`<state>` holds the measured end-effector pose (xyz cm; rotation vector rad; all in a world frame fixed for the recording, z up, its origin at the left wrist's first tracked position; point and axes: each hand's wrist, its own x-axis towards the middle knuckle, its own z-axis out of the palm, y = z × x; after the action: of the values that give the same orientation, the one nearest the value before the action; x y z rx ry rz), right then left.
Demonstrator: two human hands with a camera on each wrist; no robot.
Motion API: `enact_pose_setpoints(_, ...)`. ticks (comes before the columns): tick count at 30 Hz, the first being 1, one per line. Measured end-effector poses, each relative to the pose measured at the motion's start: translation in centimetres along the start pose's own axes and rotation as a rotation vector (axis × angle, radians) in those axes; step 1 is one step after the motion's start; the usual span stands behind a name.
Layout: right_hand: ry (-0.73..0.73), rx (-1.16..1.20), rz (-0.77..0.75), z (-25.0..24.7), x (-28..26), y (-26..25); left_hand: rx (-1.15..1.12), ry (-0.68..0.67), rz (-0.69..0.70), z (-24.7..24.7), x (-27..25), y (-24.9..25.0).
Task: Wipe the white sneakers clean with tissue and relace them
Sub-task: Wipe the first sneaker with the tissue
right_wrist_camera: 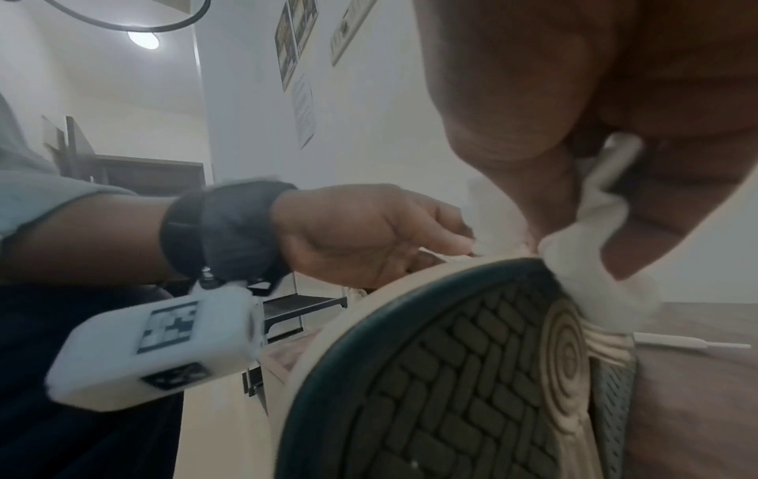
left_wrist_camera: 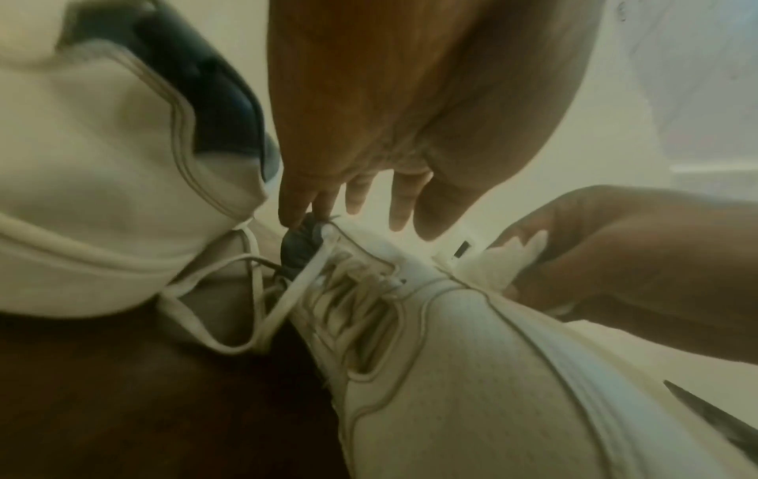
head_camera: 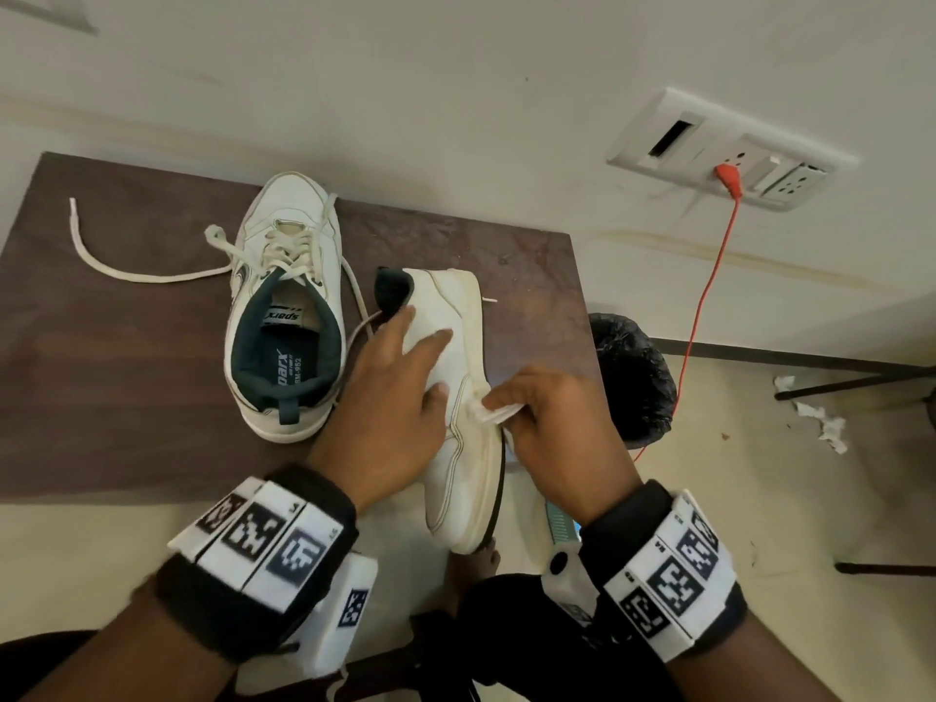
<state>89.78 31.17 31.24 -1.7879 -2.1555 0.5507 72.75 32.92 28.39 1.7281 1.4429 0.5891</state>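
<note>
A white sneaker [head_camera: 463, 448] lies on its side over the table's front right corner, sole facing right. My left hand [head_camera: 390, 397] lies flat on its upper [left_wrist_camera: 471, 389], fingers straight, holding it down. My right hand [head_camera: 552, 423] pinches a crumpled white tissue [head_camera: 494, 412] against the sneaker's side by the sole edge; the tissue [right_wrist_camera: 595, 259] and the dark tread [right_wrist_camera: 451, 372] fill the right wrist view. The second white sneaker [head_camera: 286, 306] stands upright on the table, its laces [head_camera: 142, 268] loose and trailing left.
The brown table [head_camera: 126, 372] ends just right of the tilted sneaker. A bin with a black liner [head_camera: 633, 377] stands on the floor beside it. An orange cable [head_camera: 709, 276] runs from the wall socket [head_camera: 729, 149]. Tissue scraps [head_camera: 820, 418] lie on the floor at right.
</note>
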Motion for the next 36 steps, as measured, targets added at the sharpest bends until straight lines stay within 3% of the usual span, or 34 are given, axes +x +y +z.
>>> enact_pose_setpoints(5, -0.039, 0.017, 0.115, -0.1, 1.2, -0.3, 0.064, -0.323, -0.033, 0.5, -4.7, -0.2)
enact_pose_setpoints(7, -0.04, 0.011, 0.15, -0.1, 1.9, -0.6, 0.15, -0.371, -0.05, 1.5, -5.8, -0.2)
enact_pose_setpoints(11, -0.055, -0.031, 0.114, -0.2, 1.5, -1.1, 0.286, -0.268, -0.012, 2.3, -6.1, -0.4)
enact_pose_setpoints(18, -0.011, 0.011, -0.006, -0.5, -2.4, -0.7, 0.29, -0.271, -0.002, 2.7, -5.4, -0.4)
enact_pose_setpoints(24, 0.012, 0.051, 0.117, 0.2, -0.4, 0.4, 0.191, -0.292, 0.05, 2.5, -4.9, -0.9)
enact_pose_setpoints(28, 0.074, 0.104, 0.22, 0.4, 1.8, 0.4, 0.162, -0.224, 0.072, 1.8, -4.1, -0.9)
enact_pose_setpoints(36, 0.075, 0.098, 0.125, 0.3, -0.8, -0.6, 0.059, -0.153, -0.022, 1.8, -4.3, -1.2)
